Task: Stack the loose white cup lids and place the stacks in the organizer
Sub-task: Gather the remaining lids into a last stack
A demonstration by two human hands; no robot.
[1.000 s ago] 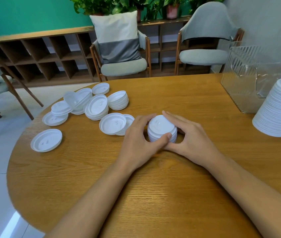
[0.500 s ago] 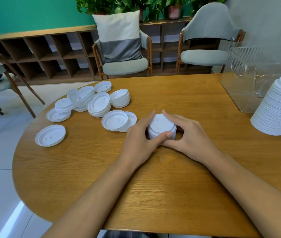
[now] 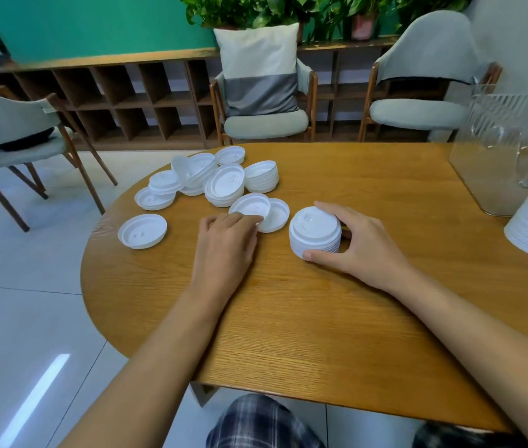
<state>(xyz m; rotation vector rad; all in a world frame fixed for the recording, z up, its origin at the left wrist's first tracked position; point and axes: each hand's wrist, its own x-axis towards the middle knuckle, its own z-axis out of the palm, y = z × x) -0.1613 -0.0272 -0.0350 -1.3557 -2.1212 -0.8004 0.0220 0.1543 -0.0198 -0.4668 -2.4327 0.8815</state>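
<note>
White lid stack (image 3: pixel 315 232), neatly nested

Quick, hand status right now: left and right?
Left hand: fingertips on the near rim of a loose lid; whether it grips cannot be told.
Right hand: holds the short lid stack, thumb and fingers curled round it.

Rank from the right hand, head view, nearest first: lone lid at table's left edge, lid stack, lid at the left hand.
1. lid stack, gripped by the right hand.
2. lid at the left hand, centre.
3. lone lid, far left edge.
</note>
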